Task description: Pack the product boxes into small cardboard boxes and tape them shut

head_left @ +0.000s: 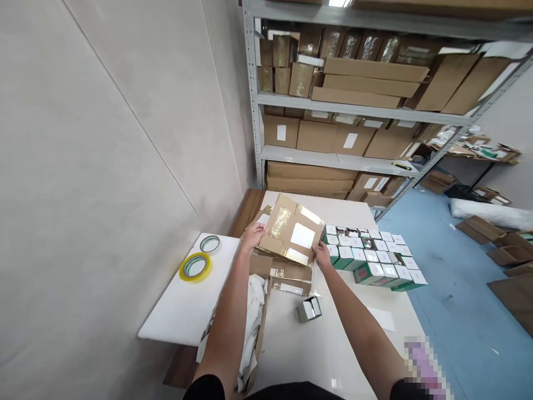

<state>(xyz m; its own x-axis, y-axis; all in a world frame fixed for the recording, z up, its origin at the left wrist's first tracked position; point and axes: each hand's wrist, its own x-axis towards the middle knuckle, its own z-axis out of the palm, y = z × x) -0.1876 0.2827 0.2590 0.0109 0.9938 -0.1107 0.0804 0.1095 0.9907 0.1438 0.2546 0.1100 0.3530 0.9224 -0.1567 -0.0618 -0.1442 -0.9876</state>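
A flattened cardboard box with white labels and shiny tape is held up over the table, between my two hands. My left hand grips its left edge, fingers on top. At the lower right corner, my right hand pinches the cardboard. More flattened cardboard lies underneath, partly hidden. Just right of my right hand stand rows of small white-and-green boxes. One small open box sits apart, nearer to me. Below my left forearm, an open carton holds crumpled white paper.
Two tape rolls, one yellow and one smaller, lie on a white foam board by the wall. A metal shelf full of cartons stands behind the table. Cardboard boxes lie on the blue floor.
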